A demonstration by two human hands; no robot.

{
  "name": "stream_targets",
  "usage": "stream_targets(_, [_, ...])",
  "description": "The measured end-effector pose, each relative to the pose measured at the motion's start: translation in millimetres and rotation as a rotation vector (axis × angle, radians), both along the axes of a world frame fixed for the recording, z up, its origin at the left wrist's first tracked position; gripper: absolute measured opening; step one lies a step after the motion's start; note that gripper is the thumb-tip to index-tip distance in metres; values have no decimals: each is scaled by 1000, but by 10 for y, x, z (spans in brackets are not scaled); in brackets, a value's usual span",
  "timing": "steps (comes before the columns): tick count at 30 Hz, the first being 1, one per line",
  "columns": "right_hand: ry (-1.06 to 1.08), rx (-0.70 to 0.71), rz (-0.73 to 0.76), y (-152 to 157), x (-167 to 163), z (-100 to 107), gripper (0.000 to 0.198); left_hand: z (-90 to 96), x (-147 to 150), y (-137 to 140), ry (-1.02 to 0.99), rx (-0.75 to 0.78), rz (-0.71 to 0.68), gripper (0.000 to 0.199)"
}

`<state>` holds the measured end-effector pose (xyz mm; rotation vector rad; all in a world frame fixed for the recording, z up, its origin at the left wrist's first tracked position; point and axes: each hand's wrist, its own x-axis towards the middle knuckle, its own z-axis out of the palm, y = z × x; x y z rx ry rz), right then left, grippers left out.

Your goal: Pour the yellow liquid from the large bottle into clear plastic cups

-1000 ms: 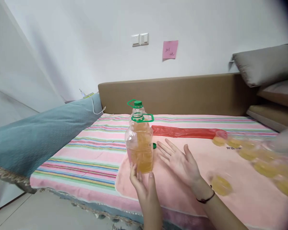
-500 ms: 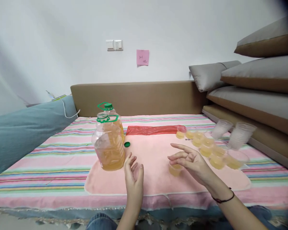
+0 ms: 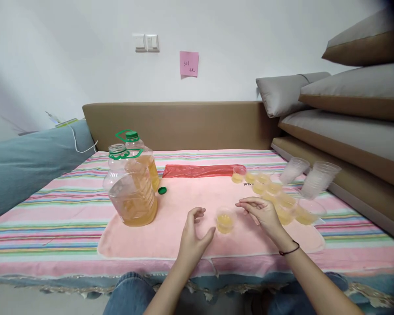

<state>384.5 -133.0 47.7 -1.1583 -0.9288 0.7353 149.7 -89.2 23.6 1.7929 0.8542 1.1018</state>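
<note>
A clear plastic cup (image 3: 225,224) with a little yellow liquid stands upright on the pink mat (image 3: 180,205). My left hand (image 3: 193,236) is just left of it, thumb and fingers apart in a curve, holding nothing. On the cup's other side, my right hand (image 3: 262,214) hovers with its fingers loosely stretched toward the rim. A small gap seems to separate it from the cup. Farther right, several similar cups (image 3: 304,214) of yellow liquid stand close together, partly behind my right hand. An uncapped large bottle (image 3: 133,201) of yellow liquid stands to the left.
Behind the open bottle is a second bottle with a green cap (image 3: 131,135). A loose green cap (image 3: 162,190) lies beside them. Red plastic film (image 3: 200,171) stretches across the back. Two stacks of clear cups (image 3: 320,179) lean at the right, near piled cushions (image 3: 351,122).
My left hand has moved right, toward the single cup. My right hand has shifted off the front of that cup, which now shows fully. The whole view has turned slightly right and down.
</note>
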Motion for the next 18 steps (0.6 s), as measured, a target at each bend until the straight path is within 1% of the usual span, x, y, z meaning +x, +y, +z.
stream_targets(3, [53, -8, 26, -31, 32, -72, 26, -68, 136, 20, 94, 21, -53, 67])
stream_targets(6, [99, -25, 59, -116, 73, -38, 27, -137, 289, 35, 147, 14, -49, 82])
stream_targets(8, [134, -43, 69, -185, 99, 7, 26, -173, 387, 40, 154, 6, -37, 88])
stream_targets(12, [218, -99, 36, -283, 133, 54, 28, -210, 540, 42, 127, 8, 8, 89])
stream_targets(15, [257, -143, 21, -304, 144, 33, 30, -219, 608, 33, 100, -1, 46, 87])
stream_targets(18, [238, -170, 0, -306, 146, -6, 30, -226, 641, 18, 86, 4, 75, 86])
